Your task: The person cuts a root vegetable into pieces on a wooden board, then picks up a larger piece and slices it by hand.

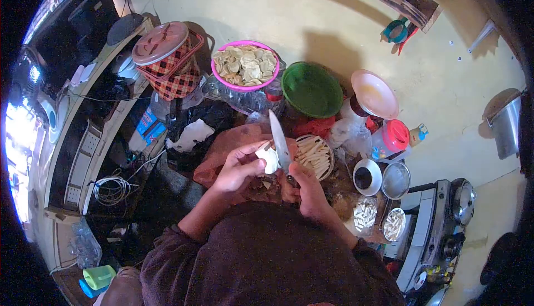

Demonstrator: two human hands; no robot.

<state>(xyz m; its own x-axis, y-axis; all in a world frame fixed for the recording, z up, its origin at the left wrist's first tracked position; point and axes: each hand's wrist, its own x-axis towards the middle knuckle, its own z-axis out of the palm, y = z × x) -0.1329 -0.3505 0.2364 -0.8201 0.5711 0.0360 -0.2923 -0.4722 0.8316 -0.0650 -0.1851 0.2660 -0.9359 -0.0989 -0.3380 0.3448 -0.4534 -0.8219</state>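
Note:
My left hand is closed around a white chunk of root with a bit of brown skin at its top. In my right hand is a kitchen knife, its blade pointing up and away from me, close beside the chunk. Just right of the blade stands a bowl of pale cut sticks. Beneath my hands lies a reddish plastic bag, with small scraps near it.
Behind are a pink basin of pale round slices, a green basin and a pale pink bowl. To the right stand a bowl with dark contents, a sieve and a stove. A checkered bucket stands left.

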